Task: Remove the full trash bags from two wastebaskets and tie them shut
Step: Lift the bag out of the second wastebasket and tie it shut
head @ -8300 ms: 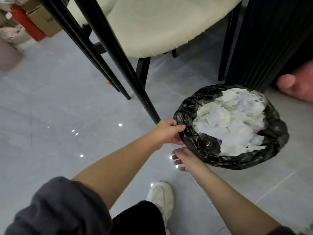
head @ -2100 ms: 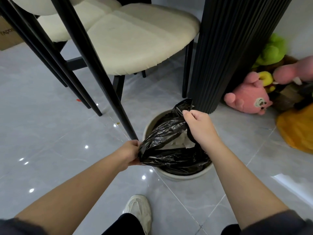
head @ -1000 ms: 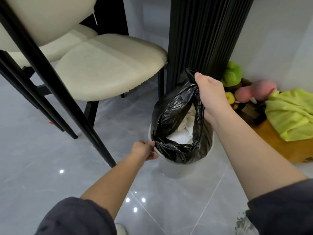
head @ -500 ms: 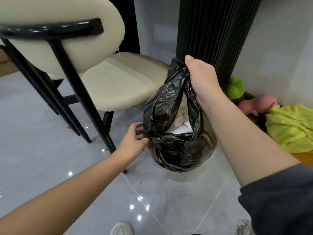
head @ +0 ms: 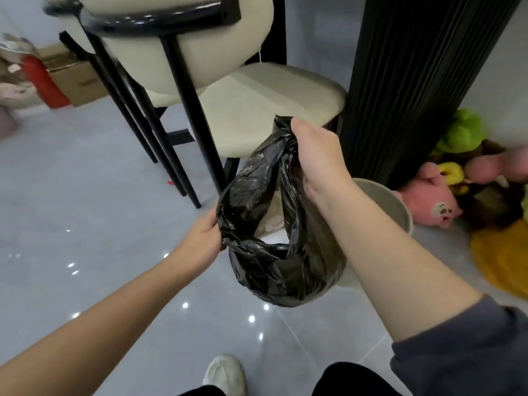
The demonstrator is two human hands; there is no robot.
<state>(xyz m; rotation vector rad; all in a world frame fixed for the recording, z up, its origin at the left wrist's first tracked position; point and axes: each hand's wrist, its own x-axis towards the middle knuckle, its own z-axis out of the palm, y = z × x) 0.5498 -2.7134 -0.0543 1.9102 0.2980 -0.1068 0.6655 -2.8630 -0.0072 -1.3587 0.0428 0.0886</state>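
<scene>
I am watching from the head camera as the person's right hand (head: 317, 160) is gripping the gathered top edge of a black trash bag (head: 281, 270), the grip closed tight around the bunched plastic and holding the bag up in the air. The left hand (head: 203, 240) is holding the bag's rim on the opposite, lower side. Its grip is closed on the plastic too, though most of its fingers are hidden behind the bag. Between the two hands the mouth of the bag is gaping open, and crumpled white paper (head: 271, 224) is showing inside.

The bag is hanging in front of and just left of a pale round wastebasket (head: 395, 202), which is standing on the grey tiled floor (head: 85, 201) and is partly covered by the right forearm. A cream chair (head: 274, 101) with black legs is standing just behind the bag, and a black fluted column (head: 414, 81) is rising beside it. A pink plush toy (head: 428, 205) is lying at the column's foot, just right of the wastebasket. A cardboard box (head: 77, 80) is sitting far off to the left, and a white shoe (head: 225, 372) is showing at the bottom edge.
</scene>
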